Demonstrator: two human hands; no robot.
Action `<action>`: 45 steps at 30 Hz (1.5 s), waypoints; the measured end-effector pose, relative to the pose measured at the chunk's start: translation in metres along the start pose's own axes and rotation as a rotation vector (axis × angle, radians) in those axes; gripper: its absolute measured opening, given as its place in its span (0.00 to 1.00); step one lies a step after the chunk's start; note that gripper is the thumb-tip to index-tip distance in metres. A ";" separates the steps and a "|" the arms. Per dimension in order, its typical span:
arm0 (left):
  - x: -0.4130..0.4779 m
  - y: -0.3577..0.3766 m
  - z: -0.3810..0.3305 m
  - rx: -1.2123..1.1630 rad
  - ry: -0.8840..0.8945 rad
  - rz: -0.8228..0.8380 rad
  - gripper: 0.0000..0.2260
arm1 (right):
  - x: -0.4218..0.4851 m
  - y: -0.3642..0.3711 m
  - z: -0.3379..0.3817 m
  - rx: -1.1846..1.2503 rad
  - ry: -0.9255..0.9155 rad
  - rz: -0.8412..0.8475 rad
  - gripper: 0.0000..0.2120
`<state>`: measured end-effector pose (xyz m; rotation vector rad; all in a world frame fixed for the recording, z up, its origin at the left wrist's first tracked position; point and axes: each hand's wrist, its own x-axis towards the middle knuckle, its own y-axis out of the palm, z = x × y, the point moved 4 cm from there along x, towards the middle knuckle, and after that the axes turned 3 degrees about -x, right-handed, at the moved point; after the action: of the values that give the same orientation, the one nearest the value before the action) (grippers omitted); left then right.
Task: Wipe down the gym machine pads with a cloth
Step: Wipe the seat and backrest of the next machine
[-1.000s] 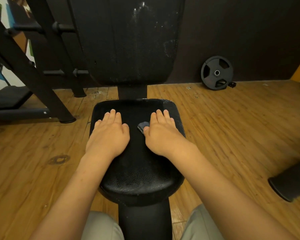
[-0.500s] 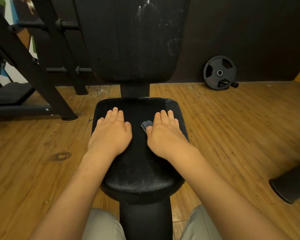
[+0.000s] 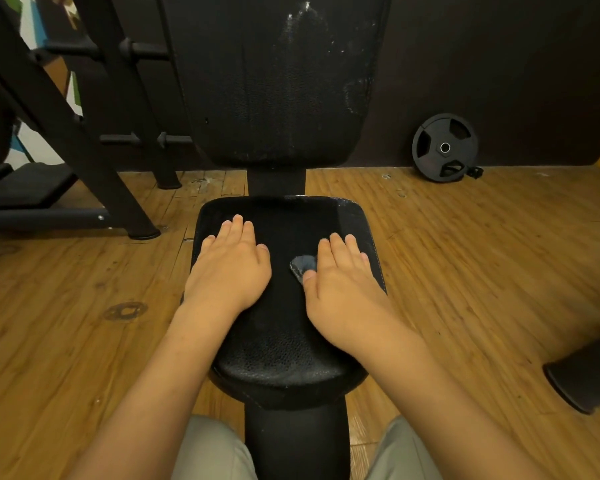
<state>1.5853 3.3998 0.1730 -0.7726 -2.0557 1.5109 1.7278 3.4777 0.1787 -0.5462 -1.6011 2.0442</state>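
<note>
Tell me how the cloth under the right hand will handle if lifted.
Probably floppy: the cloth shows as a crumpled bit beside the thumb of the right hand. Likely light, since it is small enough to hide mostly beneath the flat palm. It should slide, not roll, on the glossy seat pad.

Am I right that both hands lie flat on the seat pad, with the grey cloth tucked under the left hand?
Not quite: the head view shows the grey cloth under the right hand, beside its thumb. The left hand shows no cloth. Both do lie flat on the seat pad.
</note>
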 end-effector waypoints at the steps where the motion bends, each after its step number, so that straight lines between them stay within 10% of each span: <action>1: 0.000 0.000 0.000 0.000 0.000 -0.003 0.26 | -0.012 0.001 0.000 -0.005 -0.015 -0.002 0.29; 45: -0.001 -0.004 -0.003 0.006 -0.018 0.004 0.26 | 0.156 -0.021 -0.025 -0.047 0.104 0.013 0.30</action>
<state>1.5871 3.4005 0.1780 -0.7644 -2.0633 1.5303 1.6194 3.5938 0.1905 -0.6701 -1.5919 1.9588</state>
